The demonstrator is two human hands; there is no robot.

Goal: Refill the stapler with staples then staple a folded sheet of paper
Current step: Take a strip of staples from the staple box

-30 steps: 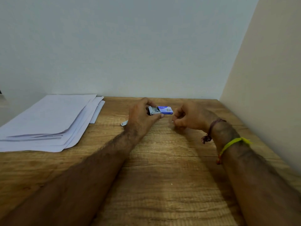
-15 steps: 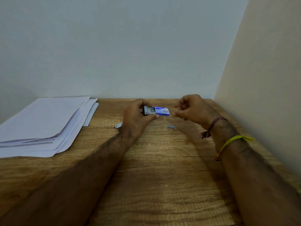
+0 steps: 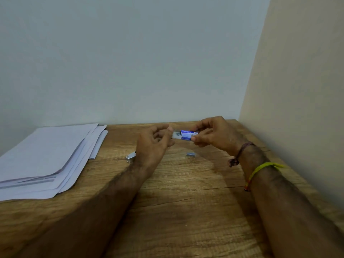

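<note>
Currently staple box (image 3: 186,135) is held above the desk (image 3: 186,211), long axis left–right. Right hand (image 3: 214,135) pinches its blue sleeve; left hand (image 3: 154,144), fingers loosely curled, touches the protruding tray end. Stapler (image 3: 131,156) lies behind the left wrist.

A plain office corner: wooden desk (image 3: 186,211), stacked papers (image 3: 46,155), bare walls (image 3: 149,62).

Blue-and-white staple box (image 3: 186,135); wood-grain table (image 3: 186,211); white papers (image 3: 46,155).
</note>
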